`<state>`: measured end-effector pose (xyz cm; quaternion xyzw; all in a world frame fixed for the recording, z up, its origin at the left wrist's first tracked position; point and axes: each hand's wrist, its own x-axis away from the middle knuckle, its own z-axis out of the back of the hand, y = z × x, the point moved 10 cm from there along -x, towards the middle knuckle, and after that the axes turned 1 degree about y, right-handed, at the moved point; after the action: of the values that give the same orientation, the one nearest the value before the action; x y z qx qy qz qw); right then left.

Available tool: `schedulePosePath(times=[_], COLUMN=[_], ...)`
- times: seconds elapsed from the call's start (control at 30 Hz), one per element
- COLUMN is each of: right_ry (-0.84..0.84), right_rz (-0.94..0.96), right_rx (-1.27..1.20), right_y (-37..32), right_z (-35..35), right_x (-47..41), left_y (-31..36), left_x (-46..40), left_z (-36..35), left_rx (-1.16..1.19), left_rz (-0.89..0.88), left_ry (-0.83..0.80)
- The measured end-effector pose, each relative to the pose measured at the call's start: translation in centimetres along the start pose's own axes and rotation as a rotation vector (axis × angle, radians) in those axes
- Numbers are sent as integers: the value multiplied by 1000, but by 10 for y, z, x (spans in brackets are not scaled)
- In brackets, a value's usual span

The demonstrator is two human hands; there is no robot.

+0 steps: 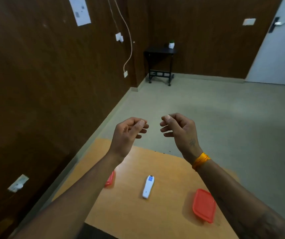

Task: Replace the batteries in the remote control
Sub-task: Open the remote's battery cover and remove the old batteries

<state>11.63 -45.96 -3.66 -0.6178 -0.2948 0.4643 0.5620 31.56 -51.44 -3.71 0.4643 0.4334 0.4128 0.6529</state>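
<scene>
Remote control: a slim white plastic remote control (147, 186) lay flat on the surface, face up, with a small bluish screen at its far end; it sat between the two forearms, well below both hands and touched by neither.
Left hand: the left hand (128, 133) was raised in the air above the far edge of the surface, its grip loosely curled, thumb near the fingertips, holding nothing.
Right hand: the right hand (178, 129) was held up beside it, apart from it, its grip likewise loosely curled and empty; a yellow-orange thread band (200, 160) wrapped the wrist.
Surface: a smooth, glossy, orange-toned wooden surface (138, 219) that caught a pale reflection.
Right container: a red plastic container (204, 205), rectangular with rounded corners, sat to the right of the remote.
Left container: another red plastic piece (110, 179) lay to the left, partly hidden by the left forearm.
Surroundings: a dark wood-panelled wall (43, 83) and a pale matte floor (207, 104).
</scene>
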Motion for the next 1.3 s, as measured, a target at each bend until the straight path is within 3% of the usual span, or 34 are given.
schedulePosePath(times=[0.23,0.57,0.9,1.3], right_ry=[160,234,288,354], right_rz=[-43,-199,-381,-535], right_rx=[29,64,82,60], right_y=[2,76,213,475], right_z=[-32,-52,-59,-97], right_x=[13,36,73,126], left_y=[-20,-90,-235,-503], left_x=[-32,-41,-24,8], left_z=[38,25,-3,-28], left_rx=[-16,68,75,28], left_rz=[-17,96,255,415], left_ry=[-181,-254,-330,-313])
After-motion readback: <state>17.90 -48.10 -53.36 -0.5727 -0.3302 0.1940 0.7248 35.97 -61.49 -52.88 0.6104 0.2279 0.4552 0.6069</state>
